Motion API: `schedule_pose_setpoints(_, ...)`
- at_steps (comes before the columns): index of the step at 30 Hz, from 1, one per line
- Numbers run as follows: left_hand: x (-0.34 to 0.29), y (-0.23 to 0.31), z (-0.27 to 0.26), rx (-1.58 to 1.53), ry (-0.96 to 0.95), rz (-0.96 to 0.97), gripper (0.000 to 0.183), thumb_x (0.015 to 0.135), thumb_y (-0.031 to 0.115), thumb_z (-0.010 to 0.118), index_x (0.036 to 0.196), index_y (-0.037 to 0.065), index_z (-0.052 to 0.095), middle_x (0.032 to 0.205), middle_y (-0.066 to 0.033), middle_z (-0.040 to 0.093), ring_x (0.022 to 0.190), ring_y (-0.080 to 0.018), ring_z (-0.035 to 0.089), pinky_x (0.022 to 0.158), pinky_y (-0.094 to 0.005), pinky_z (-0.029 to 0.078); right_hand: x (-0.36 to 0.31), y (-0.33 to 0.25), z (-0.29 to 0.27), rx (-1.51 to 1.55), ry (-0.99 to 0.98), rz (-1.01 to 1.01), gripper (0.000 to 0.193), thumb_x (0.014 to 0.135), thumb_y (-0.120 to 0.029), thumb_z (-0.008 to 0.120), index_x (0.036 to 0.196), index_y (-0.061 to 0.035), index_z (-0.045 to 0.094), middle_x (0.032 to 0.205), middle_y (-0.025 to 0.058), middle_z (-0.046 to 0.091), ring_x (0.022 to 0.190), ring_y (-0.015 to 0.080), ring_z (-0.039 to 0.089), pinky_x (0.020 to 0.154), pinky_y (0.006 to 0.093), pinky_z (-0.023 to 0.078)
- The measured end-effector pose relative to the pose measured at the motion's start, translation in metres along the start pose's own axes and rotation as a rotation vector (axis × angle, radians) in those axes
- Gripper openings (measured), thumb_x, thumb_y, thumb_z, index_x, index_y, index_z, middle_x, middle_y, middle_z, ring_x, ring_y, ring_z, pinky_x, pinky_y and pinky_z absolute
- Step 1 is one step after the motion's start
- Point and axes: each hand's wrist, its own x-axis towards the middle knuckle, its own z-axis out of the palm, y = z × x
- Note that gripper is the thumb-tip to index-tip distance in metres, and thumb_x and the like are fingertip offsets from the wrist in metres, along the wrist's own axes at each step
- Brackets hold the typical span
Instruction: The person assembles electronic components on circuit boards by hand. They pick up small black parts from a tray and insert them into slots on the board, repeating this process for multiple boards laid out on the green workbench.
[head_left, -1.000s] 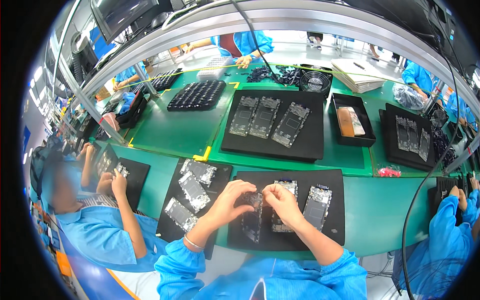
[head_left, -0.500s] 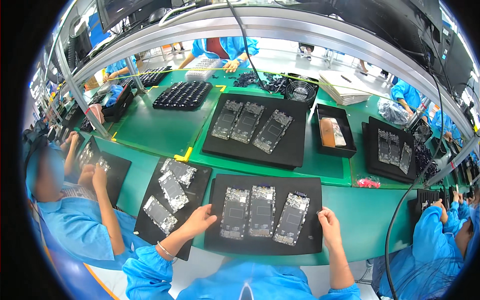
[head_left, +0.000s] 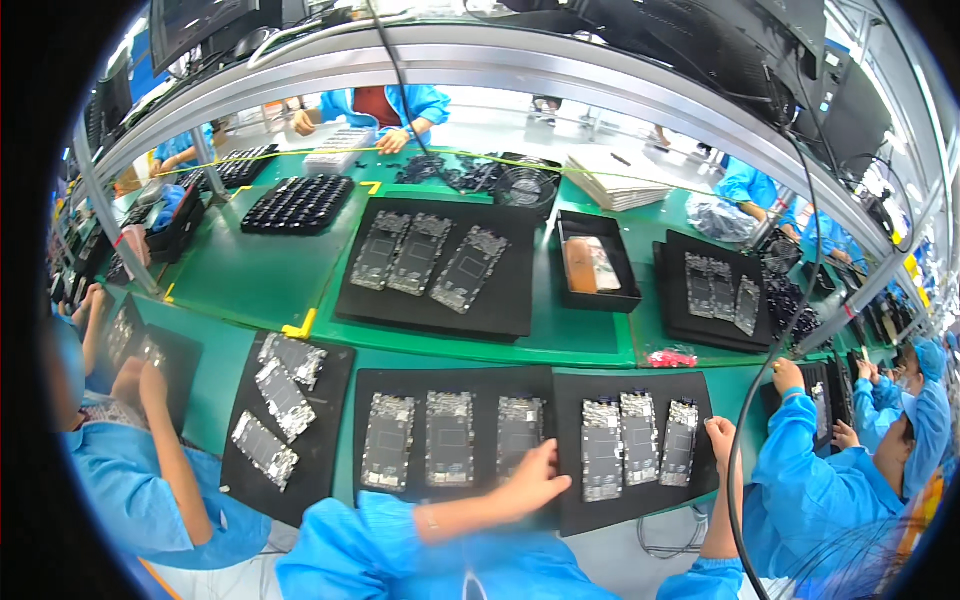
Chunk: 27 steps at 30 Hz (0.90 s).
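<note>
Two black mats lie side by side before me, each bearing three circuit boards. My left hand (head_left: 530, 484) is over the right end of the left mat (head_left: 460, 380), fingers apart and holding nothing. It partly covers a circuit board (head_left: 518, 425) and reaches the inner edge of the right mat (head_left: 570, 510). Two more boards, an outer one (head_left: 388, 440) and a middle one (head_left: 450, 440), lie left of it. My right hand (head_left: 721, 440) pinches the right mat's outer edge. On that mat are a left board (head_left: 602, 450), a middle board (head_left: 639, 438) and a right board (head_left: 679, 443).
Another black mat with boards (head_left: 265, 447) lies at left, beside a co-worker (head_left: 130, 480). Across the green bench are stacked mats (head_left: 500, 320), a black box (head_left: 600, 297) and a black parts tray (head_left: 297, 204). A black cable (head_left: 752, 420) hangs near my right hand.
The upper mat with its three boards has moved right, uncovering a mat with three boards beneath. My left hand has crossed to the right. The whole view has shifted.
</note>
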Motion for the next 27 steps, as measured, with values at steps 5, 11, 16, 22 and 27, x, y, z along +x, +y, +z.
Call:
schedule_pose_setpoints(5, 0.045, 0.012, 0.054, -0.149, -0.088, -0.193, 0.058, 0.079, 0.001, 0.057, 0.131, -0.002, 0.032, 0.124, -0.0152, 0.047, 0.104, -0.0230, 0.054, 0.083, -0.0341, 0.047, 0.041, 0.011, 0.011, -0.526, 0.301, -0.603, 0.008, 0.078, -0.008, 0.056, 0.079, 0.0001, 0.057, 0.089, 0.0180, 0.060, 0.087, 0.0331, 0.056, 0.078, 0.0386, 0.044)
schedule_pose_setpoints(11, 0.010, -0.031, 0.044, 0.375, -0.188, 0.382, 0.067, 0.088, 0.025, 0.056, 0.142, 0.003, 0.023, 0.142, -0.0227, 0.029, 0.131, -0.0373, 0.030, 0.108, -0.0419, 0.027, 0.077, -0.063, 0.105, -1.056, 0.353, -0.829, 0.009, 0.080, -0.005, 0.056, 0.089, -0.0043, 0.052, 0.086, 0.0120, 0.052, 0.082, 0.0269, 0.057, 0.073, 0.0359, 0.048)
schedule_pose_setpoints(16, -0.039, 0.002, -0.083, 1.065, 0.180, 0.315, 0.061, 0.074, 0.011, 0.067, 0.128, 0.001, 0.042, 0.130, -0.0216, 0.041, 0.120, -0.0381, 0.040, 0.102, -0.0436, 0.035, 0.076, -0.048, 0.112, -1.300, 0.060, -0.599, 0.013, 0.081, -0.005, 0.055, 0.094, -0.0045, 0.055, 0.094, 0.0105, 0.057, 0.090, 0.0237, 0.059, 0.079, 0.0325, 0.049)
schedule_pose_setpoints(22, -0.061, -0.002, -0.204, 1.199, 0.454, 0.129, 0.069, 0.064, 0.022, 0.080, 0.122, 0.005, 0.048, 0.125, -0.0177, 0.044, 0.118, -0.0375, 0.039, 0.097, -0.0438, 0.038, -0.019, -0.119, 0.158, -0.813, -0.039, -0.965, 0.020, 0.079, -0.008, 0.062, 0.097, -0.0004, 0.058, 0.109, 0.0179, 0.058, 0.101, 0.0324, 0.057, 0.086, 0.0388, 0.048)
schedule_pose_setpoints(27, -0.073, 0.026, -0.191, 1.120, 0.544, 0.174, 0.050, 0.065, 0.020, 0.078, 0.105, 0.006, 0.052, 0.109, -0.0094, 0.054, 0.108, -0.0319, 0.048, 0.091, -0.0397, 0.042, -0.130, -0.184, 0.217, -0.165, -0.550, -0.798, 0.018, 0.084, -0.009, 0.061, 0.102, -0.0032, 0.063, 0.097, 0.0132, 0.065, 0.085, 0.0264, 0.065, 0.075, 0.0323, 0.052)
